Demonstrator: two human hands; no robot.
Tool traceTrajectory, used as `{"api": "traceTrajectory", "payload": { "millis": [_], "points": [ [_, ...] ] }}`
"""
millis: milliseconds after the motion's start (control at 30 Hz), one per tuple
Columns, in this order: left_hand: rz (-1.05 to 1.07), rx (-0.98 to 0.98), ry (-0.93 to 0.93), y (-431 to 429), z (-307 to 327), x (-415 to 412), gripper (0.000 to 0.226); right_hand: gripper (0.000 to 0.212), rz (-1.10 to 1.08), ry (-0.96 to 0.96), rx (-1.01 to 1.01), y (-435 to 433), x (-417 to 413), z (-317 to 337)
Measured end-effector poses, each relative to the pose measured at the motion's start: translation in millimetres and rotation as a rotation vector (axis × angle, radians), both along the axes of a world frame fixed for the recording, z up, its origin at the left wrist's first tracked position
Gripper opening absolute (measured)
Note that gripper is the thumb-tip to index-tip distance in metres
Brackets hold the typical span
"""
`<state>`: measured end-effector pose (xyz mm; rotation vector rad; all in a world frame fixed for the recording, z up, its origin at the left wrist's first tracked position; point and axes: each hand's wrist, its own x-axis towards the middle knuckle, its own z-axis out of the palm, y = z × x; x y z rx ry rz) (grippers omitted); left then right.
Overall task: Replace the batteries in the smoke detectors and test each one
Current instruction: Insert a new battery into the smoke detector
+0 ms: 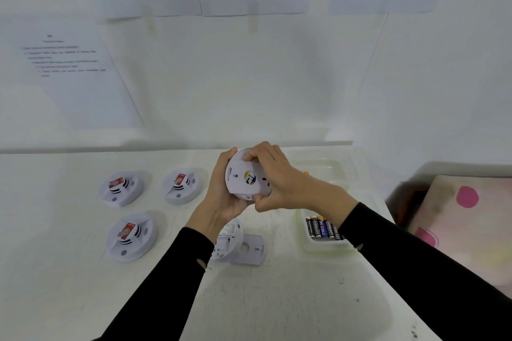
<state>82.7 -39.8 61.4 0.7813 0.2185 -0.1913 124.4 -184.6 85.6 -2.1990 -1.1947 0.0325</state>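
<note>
Smoke detector (241, 183) is gripped by left hand (221, 196) and right hand (282, 183). Three tagged detectors (121, 188) (181, 186) (130, 237) left of it are judged pending; an opened detector (230, 241) lies below it.

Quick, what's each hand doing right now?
Left hand: holds the smoke detector, its back towards the camera.
Right hand: grips the same smoke detector at its rim.

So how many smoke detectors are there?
5. On the table: back-left detector, back-middle detector, front-left detector, opened detector by the left wrist. The held detector is between left hand and right hand. Arms may hide others.
</note>
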Motion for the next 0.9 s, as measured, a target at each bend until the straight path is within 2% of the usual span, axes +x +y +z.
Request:
{"api": "traceTrajectory", "payload": {
  "millis": [133, 233, 333, 400, 500, 733, 900],
  "points": [
    [0.089, -0.033, 0.012, 11, -2, 0, 0.051, 0.074, -0.07, 0.192, 0.167, -5, 11, 10],
    [0.205, -0.067, 0.014, 29, -5, -1, 0.051, 0.069, -0.186, 0.298, 0.176, -14, 32, 6],
    [0.269, -0.064, -0.002, 49, -6, -6, 0.056, 0.071, -0.254, 0.358, -0.005, -17, 51, -16],
    [0.291, -0.078, -0.003, 60, -6, -8, 0.057, 0.074, -0.232, 0.32, -0.228, -11, 55, -33],
    [0.302, -0.084, 0.003, 66, -6, -11, 0.056, 0.063, -0.187, 0.254, -0.498, 2, 55, -57],
    [0.269, -0.105, 0.023, 60, -9, -12, 0.056, 0.044, -0.166, 0.165, -0.608, 17, 54, -70],
    [0.237, -0.124, 0.013, 51, -11, -10, 0.054, 0.048, -0.175, 0.147, -0.582, 20, 56, -68]
  ]
}}
